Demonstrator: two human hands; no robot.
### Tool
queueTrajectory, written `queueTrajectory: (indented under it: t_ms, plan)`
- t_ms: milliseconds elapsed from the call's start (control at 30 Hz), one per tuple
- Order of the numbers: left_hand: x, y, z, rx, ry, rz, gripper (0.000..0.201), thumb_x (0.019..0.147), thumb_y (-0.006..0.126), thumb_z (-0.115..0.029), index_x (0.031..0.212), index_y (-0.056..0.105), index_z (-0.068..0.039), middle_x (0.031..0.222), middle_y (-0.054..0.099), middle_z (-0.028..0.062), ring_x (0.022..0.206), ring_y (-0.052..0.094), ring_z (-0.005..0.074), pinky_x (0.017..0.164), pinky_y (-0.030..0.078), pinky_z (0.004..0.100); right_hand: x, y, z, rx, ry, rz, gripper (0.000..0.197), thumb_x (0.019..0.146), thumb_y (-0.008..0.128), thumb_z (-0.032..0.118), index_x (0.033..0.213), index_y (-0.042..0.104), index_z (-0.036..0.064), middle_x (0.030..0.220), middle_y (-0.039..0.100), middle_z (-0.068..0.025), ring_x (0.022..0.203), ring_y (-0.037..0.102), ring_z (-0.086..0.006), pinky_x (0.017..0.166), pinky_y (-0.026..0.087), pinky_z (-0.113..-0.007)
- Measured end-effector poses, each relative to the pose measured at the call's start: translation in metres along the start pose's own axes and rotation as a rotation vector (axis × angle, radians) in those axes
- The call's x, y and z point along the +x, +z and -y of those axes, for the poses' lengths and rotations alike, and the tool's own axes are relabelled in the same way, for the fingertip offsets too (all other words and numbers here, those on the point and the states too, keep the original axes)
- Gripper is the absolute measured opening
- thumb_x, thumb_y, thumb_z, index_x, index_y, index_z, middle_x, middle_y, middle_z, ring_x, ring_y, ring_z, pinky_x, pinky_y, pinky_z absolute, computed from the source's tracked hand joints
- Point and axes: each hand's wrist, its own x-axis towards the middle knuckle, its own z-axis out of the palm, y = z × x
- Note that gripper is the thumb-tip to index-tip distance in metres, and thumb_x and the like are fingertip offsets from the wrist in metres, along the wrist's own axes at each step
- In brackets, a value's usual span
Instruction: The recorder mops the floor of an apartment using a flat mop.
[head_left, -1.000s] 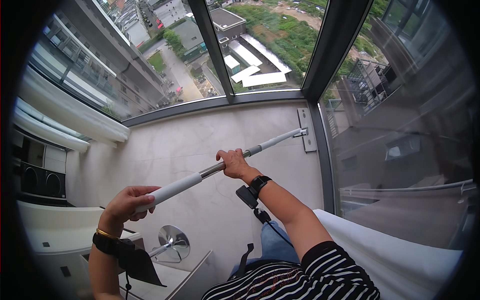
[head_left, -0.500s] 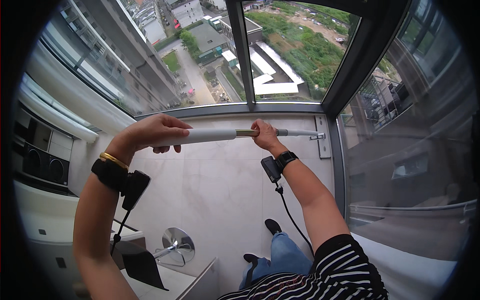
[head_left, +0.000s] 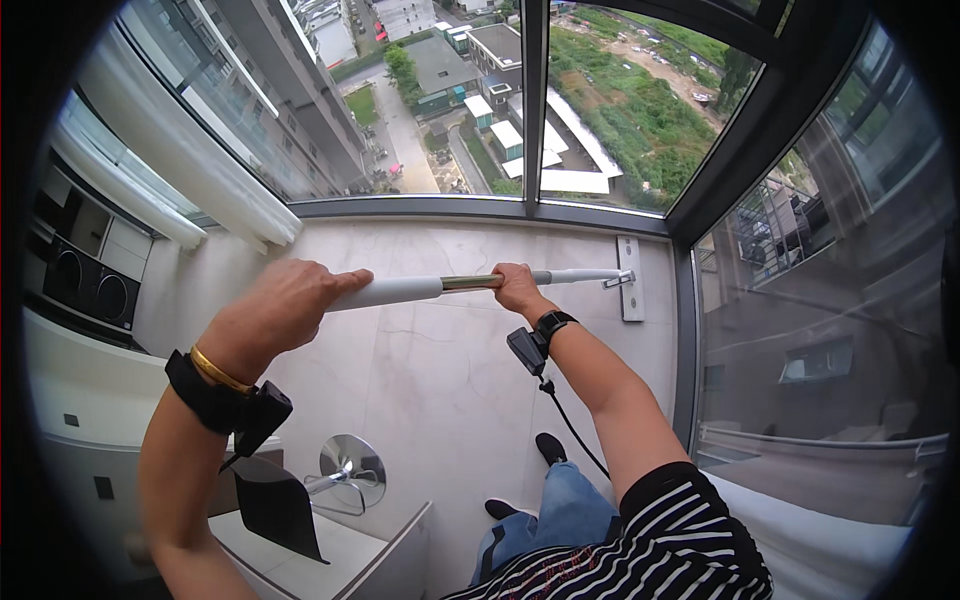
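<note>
A flat mop spans the view from left to right, its long white and metal pole (head_left: pixel 400 291) slanting slightly. My left hand (head_left: pixel 283 305) is wrapped round the white grip at the upper end, with the index finger laid along it. Farther down, my right hand (head_left: pixel 517 288) closes round the metal part of the pole. The narrow white mop head (head_left: pixel 631 295) lies on the pale tiled floor (head_left: pixel 440 365), a small gap from the right window frame. Both wrists carry black straps with small boxes; a gold bangle circles the left one.
Tall windows with a dark frame (head_left: pixel 420 207) edge the floor ahead and on the right. White curtains (head_left: pixel 190 130) hang at the left. A chrome round stool base (head_left: pixel 352 470) and a white cabinet (head_left: pixel 375 565) stand at lower left, near my feet.
The mop head has shifted left, away from the right window frame. My left hand has come nearer and lower, its index finger now along the grip. The view has turned slightly.
</note>
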Motion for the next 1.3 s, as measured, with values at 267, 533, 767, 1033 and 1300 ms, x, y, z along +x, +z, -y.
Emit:
queueTrajectory:
  t_ms: [267,533,767,1033,1300]
  plan:
    - [-0.119,0.000,0.007,0.031,-0.303,0.173,0.055,0.077,0.050,0.006,0.126,0.052,-0.018,0.071,0.058,0.0131,0.065,0.059,0.0287,0.062,0.047,0.0390,-0.027,0.063,0.120,0.066,-0.210,0.218,0.011,0.078,0.057,0.018,0.082,0.065,0.0111,0.081,0.064,-0.0107,0.084,0.059,-0.0258,0.082,0.038,-0.037]
    - [-0.151,-0.049,-0.084,0.131,-0.556,0.211,0.051,0.072,0.057,-0.002,0.122,0.055,-0.015,0.066,0.055,0.0138,0.056,0.058,0.0299,0.055,0.046,0.0396,-0.051,0.044,0.158,0.224,-0.341,0.359,0.012,0.080,0.058,0.019,0.081,0.063,0.0079,0.081,0.063,-0.0139,0.087,0.057,-0.0319,0.077,0.046,-0.042]
    - [-0.112,-0.106,-0.111,0.085,-0.484,0.284,0.048,0.076,0.057,-0.004,0.123,0.056,-0.015,0.067,0.057,0.0129,0.056,0.058,0.0270,0.054,0.046,0.0363,-0.073,-0.034,0.112,0.252,-0.268,0.353,0.011,0.077,0.056,0.016,0.078,0.060,0.0059,0.080,0.061,-0.0185,0.085,0.058,-0.0361,0.075,0.049,-0.046]
    - [-0.045,-0.069,-0.045,-0.024,-0.183,0.183,0.048,0.082,0.050,-0.001,0.127,0.051,-0.018,0.069,0.058,0.0108,0.058,0.058,0.0255,0.054,0.046,0.0365,-0.050,-0.046,0.045,0.195,-0.109,0.043,0.021,0.082,0.057,0.023,0.074,0.058,0.0036,0.073,0.059,-0.0181,0.079,0.056,-0.0366,0.070,0.046,-0.046]
    - [0.009,0.084,0.058,-0.224,-0.024,-0.010,0.051,0.083,0.047,-0.002,0.130,0.047,-0.022,0.070,0.055,0.0094,0.058,0.056,0.0247,0.052,0.045,0.0363,-0.006,0.027,-0.015,-0.017,0.094,0.091,0.025,0.081,0.062,0.028,0.074,0.061,0.0045,0.077,0.061,-0.0170,0.079,0.056,-0.0355,0.071,0.047,-0.045]
